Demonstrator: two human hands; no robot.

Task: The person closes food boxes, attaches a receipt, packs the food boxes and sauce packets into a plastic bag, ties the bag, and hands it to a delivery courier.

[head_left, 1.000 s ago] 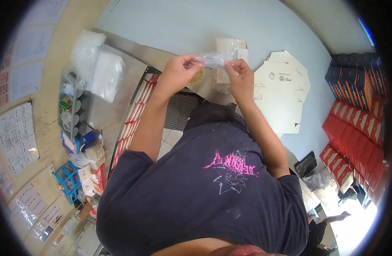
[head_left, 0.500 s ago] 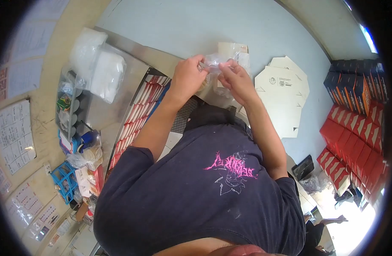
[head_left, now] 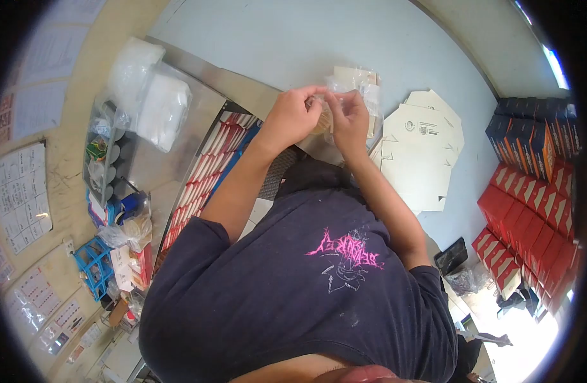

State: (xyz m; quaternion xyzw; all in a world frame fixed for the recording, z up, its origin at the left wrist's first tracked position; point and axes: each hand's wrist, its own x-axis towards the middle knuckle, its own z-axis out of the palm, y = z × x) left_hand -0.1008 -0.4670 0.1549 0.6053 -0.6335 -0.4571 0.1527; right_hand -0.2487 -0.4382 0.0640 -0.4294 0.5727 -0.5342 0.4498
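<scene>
Above the table edge, my left hand (head_left: 293, 118) and my right hand (head_left: 349, 121) are close together, fingertips almost meeting. Both are closed in a pinch on a clear plastic bag (head_left: 334, 85), mostly hidden by the fingers. Something round and yellowish (head_left: 323, 120) shows between my hands; I cannot make out what it is. Just beyond my right hand lies a pale box (head_left: 370, 92) with clear plastic over it. Flat cream-coloured carton blanks (head_left: 421, 143) are stacked to the right of my right hand.
A pale blue table (head_left: 261, 45) spreads ahead. Red boxes (head_left: 530, 210) and dark blue-and-orange boxes (head_left: 520, 143) stand in rows at right. On the left are a row of red-and-white packs (head_left: 210, 163), a bag of white material (head_left: 162, 112) and a blue rack (head_left: 94, 268).
My right hand has moved slightly left and its fingers have come up against those of my left hand. Less of the clear plastic bag shows between them.
</scene>
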